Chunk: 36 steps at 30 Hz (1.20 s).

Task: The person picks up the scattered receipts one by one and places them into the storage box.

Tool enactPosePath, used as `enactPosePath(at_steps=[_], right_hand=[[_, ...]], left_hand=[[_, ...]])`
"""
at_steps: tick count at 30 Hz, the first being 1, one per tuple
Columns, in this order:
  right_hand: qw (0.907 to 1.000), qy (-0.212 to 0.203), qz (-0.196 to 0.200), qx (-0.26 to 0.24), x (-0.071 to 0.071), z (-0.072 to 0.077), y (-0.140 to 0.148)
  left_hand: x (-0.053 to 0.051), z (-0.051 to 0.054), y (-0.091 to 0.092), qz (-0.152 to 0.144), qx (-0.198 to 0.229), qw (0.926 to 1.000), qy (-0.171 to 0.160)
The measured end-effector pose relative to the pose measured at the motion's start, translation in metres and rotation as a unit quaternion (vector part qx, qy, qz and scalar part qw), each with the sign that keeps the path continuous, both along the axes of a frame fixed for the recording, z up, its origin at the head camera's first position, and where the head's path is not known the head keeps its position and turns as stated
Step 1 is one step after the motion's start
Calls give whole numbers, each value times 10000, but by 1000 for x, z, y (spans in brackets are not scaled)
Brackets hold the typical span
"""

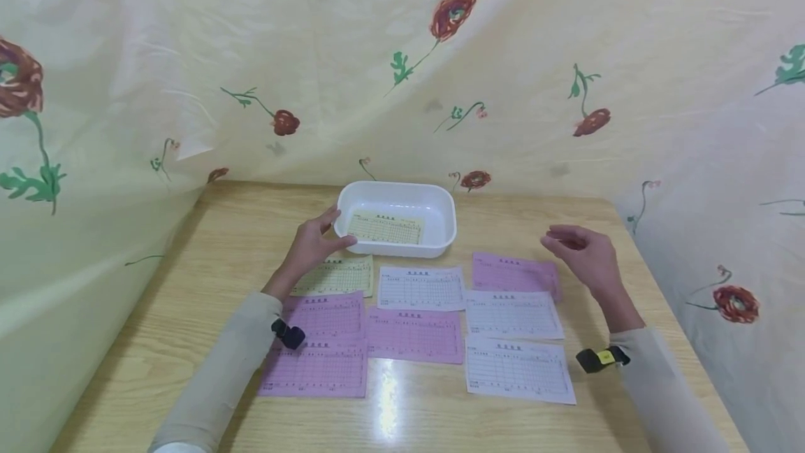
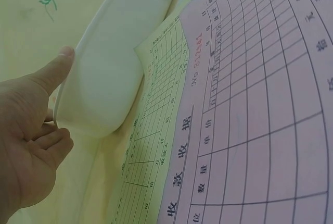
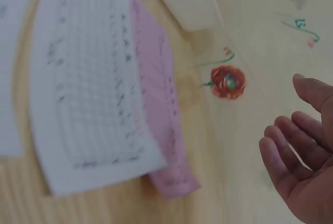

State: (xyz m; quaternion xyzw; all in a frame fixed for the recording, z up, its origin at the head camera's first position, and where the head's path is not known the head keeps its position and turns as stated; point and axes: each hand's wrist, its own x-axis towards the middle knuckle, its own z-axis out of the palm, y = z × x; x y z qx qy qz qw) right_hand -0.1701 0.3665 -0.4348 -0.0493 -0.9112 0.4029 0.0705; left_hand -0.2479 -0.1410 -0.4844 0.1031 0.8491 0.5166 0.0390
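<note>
Lying on the wooden table [image 1: 327,432], on the near side of the left hand [image 1: 316,238], a pink form [image 1: 314,376] is followed by a second pink form [image 1: 327,319]. Nearer than the right hand [image 1: 585,257] and to its left, a white form [image 1: 518,372] is laid below another white form [image 1: 512,314], by which a third pink form [image 1: 509,275] is partly covered. Between the hands, a fourth pink form [image 1: 415,344] is bordered on its far side by a third white form [image 1: 421,289]. Beside the left wrist, a yellow form [image 1: 346,277] is partly hidden. The right hand is held above the table, empty, its fingers loosely bent and the thumb apart. Beyond the forms, a white tray [image 1: 437,250] is held at its left end by the left hand, thumb and bent fingers set at the rim. Inside it, right of that hand, a second yellow form [image 1: 385,229] is contained. Beyond both hands, flower-printed cloth [image 1: 352,89] is hung.
</note>
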Motion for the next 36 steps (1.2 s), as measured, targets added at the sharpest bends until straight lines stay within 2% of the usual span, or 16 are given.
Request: enactPosePath(at_steps=[7, 17, 36], right_hand=[[9986, -398, -265, 214, 9, -19, 19], [9936, -1051, -423, -11, 12, -44, 31], [9869, -1510, -325, 464, 11, -49, 26]], left_hand=[[0, 0, 1, 4, -41, 10000, 9], [-2, -2, 1, -11, -24, 10000, 26], [-1, -1, 1, 20, -15, 10000, -20]])
